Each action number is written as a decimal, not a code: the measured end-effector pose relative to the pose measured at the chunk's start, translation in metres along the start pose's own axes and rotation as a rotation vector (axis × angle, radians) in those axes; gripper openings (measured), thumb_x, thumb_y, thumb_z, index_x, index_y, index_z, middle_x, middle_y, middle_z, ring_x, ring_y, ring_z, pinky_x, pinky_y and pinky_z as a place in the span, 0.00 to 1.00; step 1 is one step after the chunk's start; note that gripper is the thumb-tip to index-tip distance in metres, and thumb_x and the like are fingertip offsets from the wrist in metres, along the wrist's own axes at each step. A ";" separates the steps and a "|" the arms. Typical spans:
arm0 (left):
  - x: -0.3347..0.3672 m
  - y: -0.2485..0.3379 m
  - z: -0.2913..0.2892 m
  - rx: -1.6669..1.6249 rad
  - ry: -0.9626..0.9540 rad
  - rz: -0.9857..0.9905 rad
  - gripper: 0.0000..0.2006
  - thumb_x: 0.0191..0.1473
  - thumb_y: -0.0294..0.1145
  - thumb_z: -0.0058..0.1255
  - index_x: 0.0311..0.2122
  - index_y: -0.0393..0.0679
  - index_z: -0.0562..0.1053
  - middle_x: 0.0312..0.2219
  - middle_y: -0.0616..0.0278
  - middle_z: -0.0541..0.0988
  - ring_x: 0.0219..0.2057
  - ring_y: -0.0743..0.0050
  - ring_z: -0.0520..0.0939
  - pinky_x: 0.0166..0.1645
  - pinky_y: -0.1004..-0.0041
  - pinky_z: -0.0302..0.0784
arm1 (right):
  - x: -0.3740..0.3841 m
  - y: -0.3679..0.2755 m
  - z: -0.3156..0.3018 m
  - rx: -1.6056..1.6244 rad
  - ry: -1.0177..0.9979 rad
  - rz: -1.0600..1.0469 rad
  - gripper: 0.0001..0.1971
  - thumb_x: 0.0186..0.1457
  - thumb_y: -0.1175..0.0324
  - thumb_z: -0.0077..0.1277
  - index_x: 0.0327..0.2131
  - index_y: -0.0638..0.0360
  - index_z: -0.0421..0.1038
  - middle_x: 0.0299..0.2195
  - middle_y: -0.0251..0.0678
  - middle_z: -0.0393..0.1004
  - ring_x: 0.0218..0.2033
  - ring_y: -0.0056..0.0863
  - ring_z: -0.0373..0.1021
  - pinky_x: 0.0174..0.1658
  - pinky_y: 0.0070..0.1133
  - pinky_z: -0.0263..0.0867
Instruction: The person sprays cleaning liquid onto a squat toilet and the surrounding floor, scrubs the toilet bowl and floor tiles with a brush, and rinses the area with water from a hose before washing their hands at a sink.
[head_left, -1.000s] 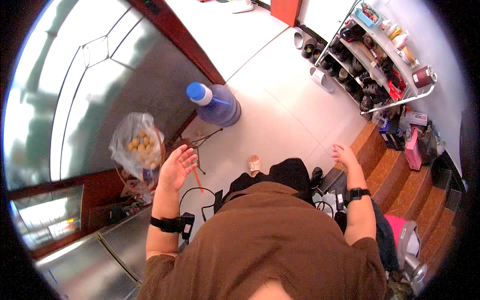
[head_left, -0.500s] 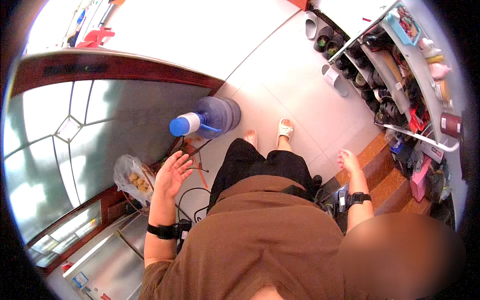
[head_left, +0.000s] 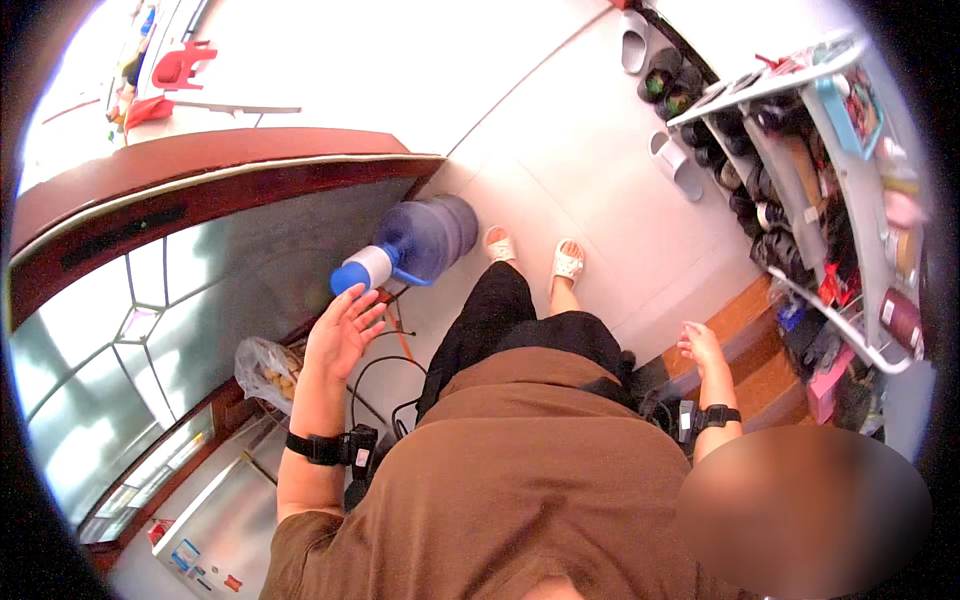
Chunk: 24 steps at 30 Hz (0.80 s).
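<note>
My left hand (head_left: 345, 335) is open, palm turned inward and fingers spread, with nothing in it. In the picture its fingertips overlap the blue top of a large water jug (head_left: 432, 240); the hand looks raised above it, and I see no grip. The jug is bluish and clear, with a white-and-blue top and a blue handle, and it stands on the floor by the door. My right hand (head_left: 700, 345) hangs out to the right, fingers loosely bent and holding nothing visible. Wooden steps (head_left: 740, 335) lie below that hand. Each forearm wears a black strap.
A glass-paned wooden door (head_left: 130, 330) stands at left, with a plastic bag (head_left: 265, 372) of roundish brown things near it. Black cables (head_left: 365, 375) lie by my left leg. A shoe rack (head_left: 790, 185) lines the right, with grey slippers (head_left: 675, 167) beside it. A red stool (head_left: 185, 65) is beyond the door.
My view has shifted slightly, and I have stepped so both feet now show side by side. The jug sits closer to my left hand in the picture. Both hands keep nearly the same pose.
</note>
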<state>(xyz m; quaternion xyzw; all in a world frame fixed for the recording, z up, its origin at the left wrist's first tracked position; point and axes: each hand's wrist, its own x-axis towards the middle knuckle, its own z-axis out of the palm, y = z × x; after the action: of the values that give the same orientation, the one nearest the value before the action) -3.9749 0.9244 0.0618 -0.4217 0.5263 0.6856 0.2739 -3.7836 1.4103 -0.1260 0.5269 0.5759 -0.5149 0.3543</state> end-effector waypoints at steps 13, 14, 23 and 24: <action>0.055 0.066 -0.009 -0.422 0.116 0.200 0.16 0.45 0.35 0.38 0.40 0.41 0.57 0.32 0.58 0.66 0.33 0.67 0.67 0.32 0.70 0.67 | 0.062 -0.391 0.050 -0.482 -0.097 -0.677 0.12 0.46 0.67 0.39 0.34 0.61 0.62 0.18 0.32 0.65 0.15 0.18 0.61 0.15 0.14 0.57; 0.063 0.073 -0.003 -0.408 0.200 0.181 0.17 0.44 0.34 0.39 0.41 0.41 0.56 0.32 0.58 0.65 0.32 0.68 0.67 0.31 0.71 0.67 | 0.086 -0.408 0.044 -0.381 -0.200 -0.703 0.11 0.46 0.67 0.39 0.34 0.60 0.62 0.19 0.33 0.65 0.14 0.19 0.60 0.15 0.15 0.57; 0.069 0.123 0.045 -0.527 0.630 0.463 0.36 0.38 0.27 0.47 0.50 0.48 0.40 0.49 0.56 0.42 0.49 0.61 0.48 0.46 0.67 0.52 | 0.086 -0.620 0.112 -0.595 -0.287 -0.609 0.12 0.43 0.67 0.37 0.31 0.62 0.63 0.23 0.35 0.65 0.17 0.21 0.64 0.16 0.16 0.59; 0.077 0.122 0.046 -0.523 0.699 0.590 0.35 0.38 0.26 0.46 0.50 0.48 0.40 0.48 0.58 0.45 0.47 0.64 0.51 0.43 0.70 0.53 | 0.086 -0.635 0.122 -0.607 -0.302 -0.621 0.12 0.43 0.67 0.37 0.31 0.62 0.63 0.23 0.35 0.65 0.17 0.21 0.64 0.16 0.16 0.59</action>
<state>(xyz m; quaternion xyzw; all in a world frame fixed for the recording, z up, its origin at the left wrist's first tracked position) -4.1261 0.9266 0.0584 -0.5135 0.4939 0.6605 -0.2369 -4.4333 1.3677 -0.0949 0.1207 0.7733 -0.4757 0.4013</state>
